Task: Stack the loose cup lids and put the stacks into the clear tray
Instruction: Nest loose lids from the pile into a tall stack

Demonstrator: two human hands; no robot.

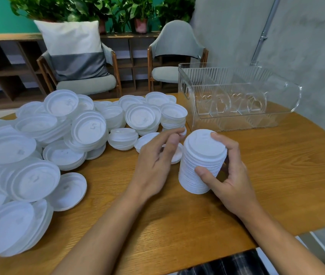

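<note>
– The right hand (pixel 227 175) was curled round the stack of lids (pixel 201 165), with the thumb on its near side and the fingertips over the far rim of the top lid. The stack stood roughly upright on the wooden table (pixel 276 175).

– And the left hand?

– The left hand (pixel 153 165) was just left of the stack and blurred. Its fingers were bent near a loose lid (pixel 177 157). Whether they pinched it could not be determined.

– Where was the tray?

– The clear tray (pixel 237 92) lay beyond the stack, away from the person and slightly to the right, with its long axis across the table. No stack was seen inside it. In my judgement the right hand was the nearer one for the transfer. The heap of lids (pixel 58 145) lay on the left hand's side.
</note>
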